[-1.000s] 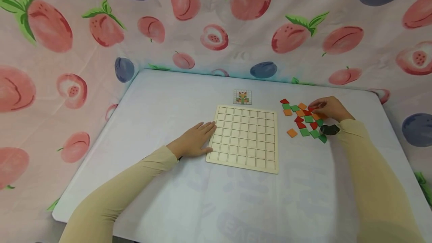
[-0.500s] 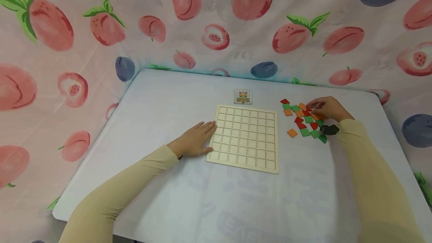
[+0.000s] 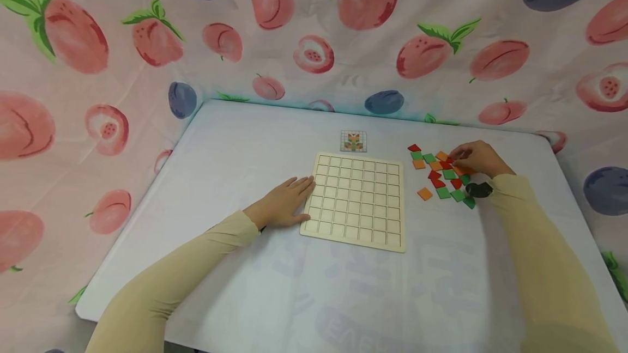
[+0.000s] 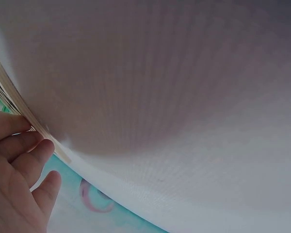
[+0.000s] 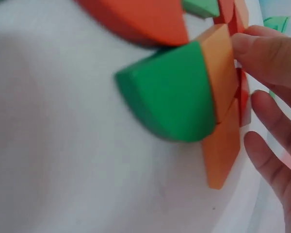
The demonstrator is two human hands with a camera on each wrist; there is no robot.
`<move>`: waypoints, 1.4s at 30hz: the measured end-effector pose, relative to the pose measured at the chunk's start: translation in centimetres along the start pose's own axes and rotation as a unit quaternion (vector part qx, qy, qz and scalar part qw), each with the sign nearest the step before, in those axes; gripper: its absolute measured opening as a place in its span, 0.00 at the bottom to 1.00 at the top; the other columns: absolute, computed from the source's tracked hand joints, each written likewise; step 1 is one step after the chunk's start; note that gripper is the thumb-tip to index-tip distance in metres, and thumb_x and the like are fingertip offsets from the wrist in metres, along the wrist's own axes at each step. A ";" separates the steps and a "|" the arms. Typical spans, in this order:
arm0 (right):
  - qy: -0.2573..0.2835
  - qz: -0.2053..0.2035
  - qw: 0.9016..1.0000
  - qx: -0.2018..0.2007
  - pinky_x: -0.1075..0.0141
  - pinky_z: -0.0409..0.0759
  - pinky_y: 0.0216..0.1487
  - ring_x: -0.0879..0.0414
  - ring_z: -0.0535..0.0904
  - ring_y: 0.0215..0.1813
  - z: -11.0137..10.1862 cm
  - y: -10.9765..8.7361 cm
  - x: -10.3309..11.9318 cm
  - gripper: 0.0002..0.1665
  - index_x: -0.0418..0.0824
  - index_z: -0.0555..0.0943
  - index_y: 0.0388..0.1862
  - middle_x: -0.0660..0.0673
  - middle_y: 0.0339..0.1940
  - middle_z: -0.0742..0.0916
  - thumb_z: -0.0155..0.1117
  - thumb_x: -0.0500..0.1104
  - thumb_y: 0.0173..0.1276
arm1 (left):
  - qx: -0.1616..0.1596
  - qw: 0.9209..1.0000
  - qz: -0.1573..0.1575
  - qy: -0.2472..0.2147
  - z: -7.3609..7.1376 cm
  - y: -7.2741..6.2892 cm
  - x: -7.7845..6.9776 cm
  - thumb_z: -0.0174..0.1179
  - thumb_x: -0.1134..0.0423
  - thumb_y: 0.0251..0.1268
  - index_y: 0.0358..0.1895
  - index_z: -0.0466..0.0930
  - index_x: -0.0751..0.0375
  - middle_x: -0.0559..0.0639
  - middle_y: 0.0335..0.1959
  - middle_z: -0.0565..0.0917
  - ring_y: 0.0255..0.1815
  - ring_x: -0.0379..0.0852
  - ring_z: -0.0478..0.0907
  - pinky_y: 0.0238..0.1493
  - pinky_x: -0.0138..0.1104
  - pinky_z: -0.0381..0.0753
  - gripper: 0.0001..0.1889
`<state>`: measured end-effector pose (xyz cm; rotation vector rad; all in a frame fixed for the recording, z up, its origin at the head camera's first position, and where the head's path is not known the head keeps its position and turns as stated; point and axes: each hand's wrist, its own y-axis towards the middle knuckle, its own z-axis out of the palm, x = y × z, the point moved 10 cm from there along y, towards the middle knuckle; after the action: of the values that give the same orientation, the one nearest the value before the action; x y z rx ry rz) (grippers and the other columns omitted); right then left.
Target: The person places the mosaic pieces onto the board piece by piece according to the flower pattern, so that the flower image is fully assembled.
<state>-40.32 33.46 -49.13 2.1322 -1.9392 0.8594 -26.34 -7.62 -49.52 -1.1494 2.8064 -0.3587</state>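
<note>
My left hand (image 3: pixel 282 205) lies with fingers spread at the left edge of a pale wooden grid board (image 3: pixel 354 200). In the left wrist view its fingertips (image 4: pixel 47 145) touch the board's edge. My right hand (image 3: pixel 479 158) is at the far right of a group of small coloured tiles, fingertips at a red tile (image 3: pixel 450 160). The right wrist view shows the thumb beside an orange tile (image 5: pixel 220 68), with a green rounded tile (image 5: pixel 169 94) close by. Whether thumb and finger pinch a tile is hidden.
A small card (image 3: pixel 353 141) with a coloured grid picture lies behind the board. One orange tile (image 3: pixel 424 194) sits apart, left of the group. A dark wristband (image 3: pixel 479 189) circles the right wrist. Fruit-printed cloth (image 3: pixel 294 26) hangs behind the white table (image 3: pixel 255 140).
The red tile at my right fingertips has shifted slightly left, and the nearby orange tile has moved a little. My left hand stays at the board.
</note>
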 end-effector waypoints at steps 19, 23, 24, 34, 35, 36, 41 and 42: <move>0.004 -0.008 0.999 -0.043 0.65 0.71 0.37 0.45 0.72 0.41 0.1 -0.1 -0.3 0.16 0.34 0.81 0.47 0.36 0.37 0.83 0.63 0.42 0.63 | 0.005 1.000 -0.004 -0.009 -0.2 0.0 -0.2 0.44 0.39 0.68 0.74 0.46 0.67 0.59 0.76 0.48 0.77 0.52 0.48 0.76 0.44 0.48 0.42; 0.009 0.003 1.000 -0.023 0.63 0.73 0.41 0.45 0.72 0.42 0.4 0.0 -0.6 0.18 0.34 0.80 0.49 0.36 0.38 0.84 0.62 0.43 0.63 | 0.006 1.000 -0.004 -0.011 -0.2 -0.1 -0.2 0.45 0.39 0.68 0.74 0.46 0.67 0.59 0.76 0.49 0.77 0.52 0.48 0.76 0.44 0.48 0.42; 0.012 0.007 1.000 -0.020 0.61 0.73 0.42 0.45 0.72 0.43 0.4 0.0 -0.7 0.19 0.34 0.80 0.50 0.35 0.39 0.84 0.63 0.43 0.63 | 0.006 1.000 -0.004 -0.013 -0.2 -0.1 -0.2 0.45 0.39 0.68 0.74 0.46 0.67 0.59 0.76 0.49 0.77 0.52 0.48 0.76 0.44 0.48 0.42; 0.017 0.013 0.999 -0.040 0.56 0.74 0.46 0.43 0.71 0.44 0.4 -0.1 -0.5 0.18 0.32 0.79 0.49 0.33 0.41 0.82 0.60 0.43 0.66 | 0.005 1.000 -0.008 -0.016 0.1 -0.1 0.1 0.45 0.39 0.68 0.74 0.45 0.66 0.59 0.76 0.48 0.77 0.52 0.48 0.76 0.44 0.47 0.43; 0.017 0.015 0.999 -0.040 0.55 0.74 0.46 0.42 0.71 0.44 0.4 -0.2 -0.6 0.17 0.32 0.79 0.49 0.33 0.42 0.81 0.60 0.43 0.66 | 0.005 1.000 -0.009 -0.016 0.1 -0.1 0.1 0.45 0.39 0.68 0.74 0.45 0.66 0.58 0.76 0.48 0.77 0.52 0.48 0.76 0.44 0.47 0.43; 0.017 0.017 0.999 -0.040 0.54 0.74 0.47 0.42 0.70 0.45 0.4 -0.1 -0.7 0.17 0.32 0.78 0.49 0.32 0.42 0.80 0.59 0.42 0.67 | 0.005 1.000 -0.009 -0.017 0.1 -0.1 0.1 0.45 0.39 0.68 0.74 0.45 0.66 0.58 0.76 0.48 0.77 0.52 0.48 0.76 0.44 0.47 0.43; 0.025 0.021 0.999 -0.032 0.47 0.74 0.53 0.39 0.70 0.49 0.6 -0.1 -0.8 0.18 0.32 0.77 0.52 0.30 0.47 0.79 0.58 0.42 0.68 | 0.004 1.000 -0.009 -0.019 0.0 -0.1 0.0 0.45 0.39 0.68 0.74 0.46 0.66 0.58 0.76 0.49 0.77 0.52 0.48 0.76 0.44 0.48 0.43; 0.025 0.018 0.999 -0.030 0.46 0.73 0.55 0.38 0.70 0.50 0.6 0.0 -0.7 0.18 0.32 0.77 0.53 0.29 0.48 0.79 0.58 0.41 0.68 | 0.003 1.000 -0.009 -0.019 -0.1 -0.1 0.0 0.45 0.39 0.68 0.74 0.46 0.66 0.59 0.76 0.49 0.77 0.52 0.48 0.76 0.44 0.48 0.43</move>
<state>-40.10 33.78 -49.98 2.0290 -1.9588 0.8407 -26.25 -7.70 -49.42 -1.1672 2.7629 -0.3444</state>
